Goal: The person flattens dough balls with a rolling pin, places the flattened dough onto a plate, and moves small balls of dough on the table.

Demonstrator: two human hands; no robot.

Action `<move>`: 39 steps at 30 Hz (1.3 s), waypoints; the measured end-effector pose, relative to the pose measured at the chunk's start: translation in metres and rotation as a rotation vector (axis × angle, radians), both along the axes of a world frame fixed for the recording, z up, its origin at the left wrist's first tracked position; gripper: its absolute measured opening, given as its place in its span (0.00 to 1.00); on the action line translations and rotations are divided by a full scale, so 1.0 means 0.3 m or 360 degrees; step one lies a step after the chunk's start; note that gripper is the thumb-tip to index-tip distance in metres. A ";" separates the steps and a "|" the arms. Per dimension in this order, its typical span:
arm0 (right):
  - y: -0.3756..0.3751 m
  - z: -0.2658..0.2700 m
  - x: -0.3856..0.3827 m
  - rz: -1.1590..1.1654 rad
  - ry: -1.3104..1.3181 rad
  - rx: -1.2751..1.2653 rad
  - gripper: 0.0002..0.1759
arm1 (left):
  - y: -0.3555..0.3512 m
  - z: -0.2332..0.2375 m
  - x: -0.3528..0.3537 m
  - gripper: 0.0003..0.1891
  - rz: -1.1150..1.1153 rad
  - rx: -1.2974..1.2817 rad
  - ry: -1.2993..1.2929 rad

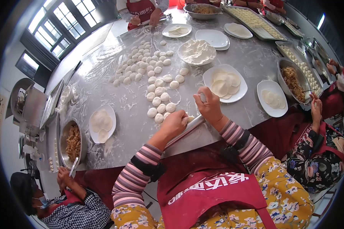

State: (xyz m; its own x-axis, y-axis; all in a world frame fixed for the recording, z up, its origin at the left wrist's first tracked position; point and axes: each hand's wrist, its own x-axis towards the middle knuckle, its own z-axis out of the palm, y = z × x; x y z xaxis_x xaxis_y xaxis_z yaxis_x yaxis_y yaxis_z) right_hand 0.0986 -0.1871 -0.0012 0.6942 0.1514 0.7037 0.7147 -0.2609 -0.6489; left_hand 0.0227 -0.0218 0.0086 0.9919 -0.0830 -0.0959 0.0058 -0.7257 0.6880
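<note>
We see two hands on a rolling pin. The left hand is curled over the near part of it. The right hand wraps around the far end. The rolling pin lies slanted on the shiny metal table, close to the table's near edge.

Just beside the left hand are little round dough balls in rows. Near the right hand is a white plate with flat dough circles on it. A bowl of flour sits farther back. A metal bowl of filling is off to the right.
</note>
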 end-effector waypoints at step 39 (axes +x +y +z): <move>-0.013 -0.004 -0.031 -0.0138 -0.0033 0.0057 0.10 | -0.025 -0.041 -0.024 0.07 0.0036 -0.0176 -0.0128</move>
State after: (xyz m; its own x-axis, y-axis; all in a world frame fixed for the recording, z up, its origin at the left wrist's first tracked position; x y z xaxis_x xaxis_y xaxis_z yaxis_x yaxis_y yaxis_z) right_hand 0.0892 -0.1911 -0.0024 0.6888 0.0657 0.7219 0.7038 -0.2993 -0.6443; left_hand 0.0156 -0.0294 -0.0038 0.9978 -0.0660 -0.0075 -0.0370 -0.6457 0.7627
